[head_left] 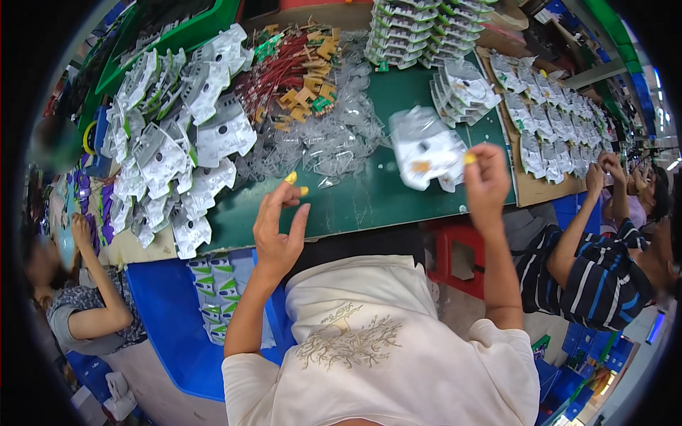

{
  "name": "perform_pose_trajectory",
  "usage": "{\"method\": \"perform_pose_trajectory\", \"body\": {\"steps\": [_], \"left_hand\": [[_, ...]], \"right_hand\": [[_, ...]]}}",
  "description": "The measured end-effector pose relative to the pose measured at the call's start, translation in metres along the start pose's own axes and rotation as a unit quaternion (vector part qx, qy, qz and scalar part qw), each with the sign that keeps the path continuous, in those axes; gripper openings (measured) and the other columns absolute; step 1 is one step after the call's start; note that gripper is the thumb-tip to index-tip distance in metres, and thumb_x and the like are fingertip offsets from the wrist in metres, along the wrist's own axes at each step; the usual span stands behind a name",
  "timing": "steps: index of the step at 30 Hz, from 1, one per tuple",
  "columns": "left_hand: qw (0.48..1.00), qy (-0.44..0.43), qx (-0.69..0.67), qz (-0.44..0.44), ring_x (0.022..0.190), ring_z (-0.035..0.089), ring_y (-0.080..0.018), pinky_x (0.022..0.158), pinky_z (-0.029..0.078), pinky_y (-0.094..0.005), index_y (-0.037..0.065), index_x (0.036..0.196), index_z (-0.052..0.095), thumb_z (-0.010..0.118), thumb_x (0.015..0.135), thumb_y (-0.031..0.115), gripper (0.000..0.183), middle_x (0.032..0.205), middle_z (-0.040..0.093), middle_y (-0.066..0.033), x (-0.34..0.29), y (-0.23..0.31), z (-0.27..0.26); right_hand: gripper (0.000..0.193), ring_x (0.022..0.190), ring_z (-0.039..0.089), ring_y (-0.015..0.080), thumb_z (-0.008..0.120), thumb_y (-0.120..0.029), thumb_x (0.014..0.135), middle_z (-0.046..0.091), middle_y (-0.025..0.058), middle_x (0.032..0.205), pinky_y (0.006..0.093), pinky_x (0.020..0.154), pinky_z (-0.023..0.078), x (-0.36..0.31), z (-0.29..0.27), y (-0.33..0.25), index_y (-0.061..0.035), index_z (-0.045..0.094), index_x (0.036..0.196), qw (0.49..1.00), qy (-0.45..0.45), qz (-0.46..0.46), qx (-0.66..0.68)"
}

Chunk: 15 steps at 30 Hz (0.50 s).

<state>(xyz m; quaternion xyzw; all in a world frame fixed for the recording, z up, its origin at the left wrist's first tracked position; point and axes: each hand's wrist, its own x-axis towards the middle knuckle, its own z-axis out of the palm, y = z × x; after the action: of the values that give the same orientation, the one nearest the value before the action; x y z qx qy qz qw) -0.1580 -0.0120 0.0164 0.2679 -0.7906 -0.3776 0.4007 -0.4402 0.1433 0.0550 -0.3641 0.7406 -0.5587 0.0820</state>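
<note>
Casing [425, 145] is pinched by your right hand [487, 186]; leftward of it, your left hand [275, 238] gapes and a bin [162, 305] holds pieces [226, 290].

Left forearm [253, 305] forward, left fingers [272, 204] parted, curved; right forearm [503, 273] forward, right fingers [491, 160] curled.

Cream short-sleeved T-shirt [419, 358], brown bare-branched tree print [348, 341], yellow fingertip covers [291, 177] on both hands [275, 231]

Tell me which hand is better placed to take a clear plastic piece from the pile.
The left hand, probably: it looks empty and is nearer the clear plastic pile; the right hand seems to hold a white part.
</note>
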Motion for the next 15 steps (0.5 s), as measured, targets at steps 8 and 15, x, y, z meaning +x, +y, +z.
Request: {"method": "perform_pose_trajectory", "body": {"steps": [8, 15], "left_hand": [[0.994, -0.106, -0.017, -0.034, 0.075, 0.061, -0.0242, 0.069, 0.05, -0.0327, -0.003, 0.122, 0.049, 0.065, 0.076, -0.005, 0.048, 0.093, 0.062, -0.0152, -0.022, 0.004, 0.018], [0.987, -0.071, -0.103, -0.102, 0.08, 0.063, -0.0186, 0.073, 0.051, -0.0278, 0.001, 0.123, 0.052, 0.064, 0.081, 0.0, 0.044, 0.091, 0.065, -0.0105, -0.013, 0.014, 0.016]], "right_hand": [[0.015, 0.057, 0.049, 0.0045, 0.054, -0.004, 0.086, 0.056, 0.0, 0.07, 0.0189, 0.05, 0.039, 0.128, -0.051, 0.039, 0.0007, 0.053, 0.101, 0.998, 0.05, -0.031, -0.008], [0.022, 0.059, 0.042, 0.0013, 0.061, -0.005, 0.086, 0.051, -0.0057, 0.069, 0.0157, 0.054, 0.034, 0.113, -0.038, 0.041, -0.0001, 0.061, 0.108, 0.979, 0.129, -0.122, -0.096]]}}
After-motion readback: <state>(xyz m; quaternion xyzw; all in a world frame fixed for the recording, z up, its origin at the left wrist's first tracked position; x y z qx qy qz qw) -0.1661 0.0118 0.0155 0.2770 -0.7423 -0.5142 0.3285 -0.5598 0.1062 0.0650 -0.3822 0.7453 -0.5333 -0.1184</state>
